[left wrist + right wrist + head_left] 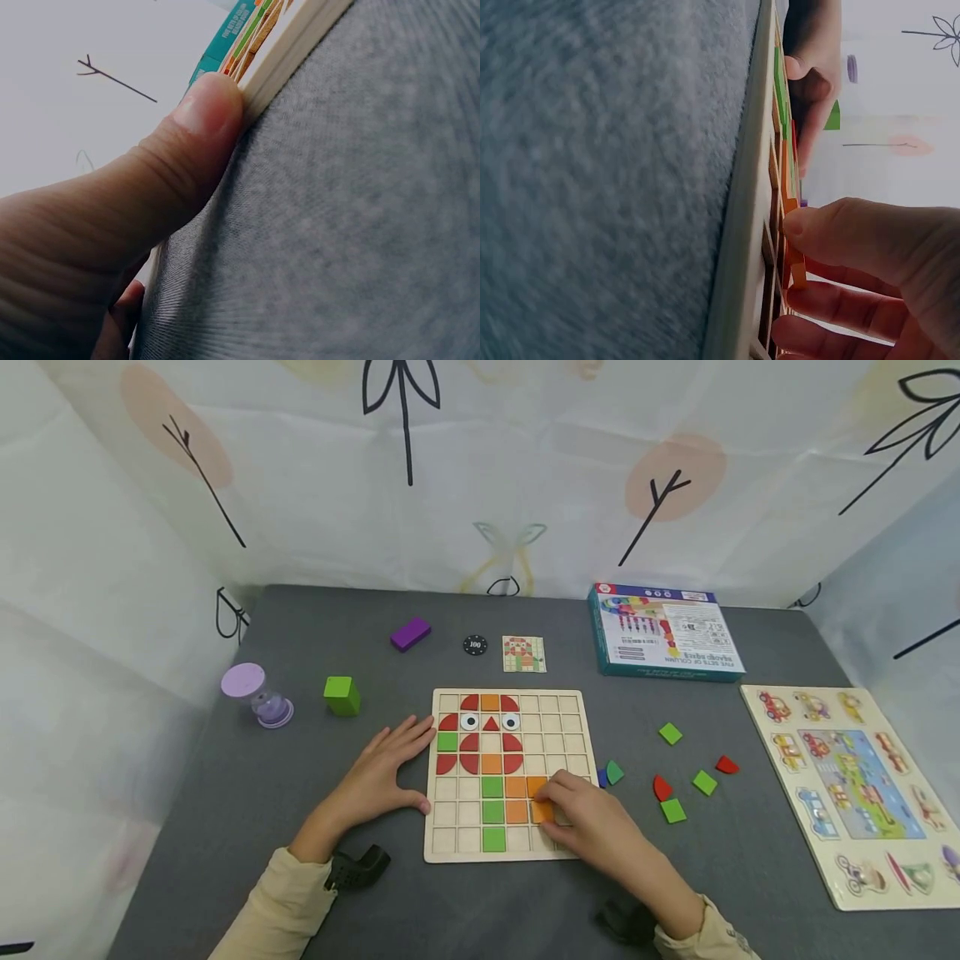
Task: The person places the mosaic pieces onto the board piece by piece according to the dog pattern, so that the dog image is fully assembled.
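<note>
A wooden grid board (553, 743) lies on the grey table, with red, orange and green tiles and two eye pieces set in its cells. My left hand (382, 777) is spread at the board's left edge; in the left wrist view its thumb (206, 109) presses against the side. Over the lower right of the board, my right hand (600, 822) pinches an orange square tile (542, 812) between thumb and fingers. The right wrist view shows that orange tile (799, 273) at the fingertips, tilted over the cells. Other orange tiles (516, 787) sit just left of it.
Right of the board lie loose green squares (671, 733), red pieces (727, 765) and a green piece (614, 772). Beyond are a puzzle board (813, 868) and a box (667, 635). A pattern card (523, 654), black chip (476, 645), purple block (410, 633), green cube (342, 696) and lilac hourglass-shaped object (262, 697) stand around.
</note>
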Action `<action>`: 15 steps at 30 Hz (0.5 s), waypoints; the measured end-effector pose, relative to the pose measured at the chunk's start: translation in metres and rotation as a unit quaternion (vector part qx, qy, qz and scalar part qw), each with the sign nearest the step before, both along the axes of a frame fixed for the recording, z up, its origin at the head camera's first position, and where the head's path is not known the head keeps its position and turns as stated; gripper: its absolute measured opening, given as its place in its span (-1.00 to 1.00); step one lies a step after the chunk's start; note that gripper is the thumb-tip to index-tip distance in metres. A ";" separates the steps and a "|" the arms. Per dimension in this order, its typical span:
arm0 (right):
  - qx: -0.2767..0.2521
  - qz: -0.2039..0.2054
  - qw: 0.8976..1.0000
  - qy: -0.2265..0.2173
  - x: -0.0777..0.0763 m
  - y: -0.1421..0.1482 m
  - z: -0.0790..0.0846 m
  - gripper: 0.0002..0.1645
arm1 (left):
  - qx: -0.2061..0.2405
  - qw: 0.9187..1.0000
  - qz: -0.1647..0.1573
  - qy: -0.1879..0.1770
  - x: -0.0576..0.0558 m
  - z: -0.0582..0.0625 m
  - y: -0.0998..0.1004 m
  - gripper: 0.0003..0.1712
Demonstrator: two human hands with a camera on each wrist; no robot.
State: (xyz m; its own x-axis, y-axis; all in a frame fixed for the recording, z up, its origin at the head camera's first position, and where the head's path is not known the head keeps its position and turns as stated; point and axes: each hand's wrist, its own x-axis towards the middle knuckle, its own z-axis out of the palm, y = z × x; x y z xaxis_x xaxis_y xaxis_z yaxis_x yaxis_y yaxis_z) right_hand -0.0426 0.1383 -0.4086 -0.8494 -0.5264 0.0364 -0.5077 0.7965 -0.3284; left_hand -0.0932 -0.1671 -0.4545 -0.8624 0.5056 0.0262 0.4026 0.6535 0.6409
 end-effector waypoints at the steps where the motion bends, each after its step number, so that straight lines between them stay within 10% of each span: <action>1: 0.001 0.000 1.000 0.000 0.000 0.000 0.000 -0.69 | 0.000 1.000 0.000 0.000 0.000 0.000 0.000 0.22; 15: -0.006 0.007 1.000 0.013 0.001 0.000 -0.003 -0.66 | -0.002 1.000 -0.001 0.001 -0.001 -0.001 0.000 0.22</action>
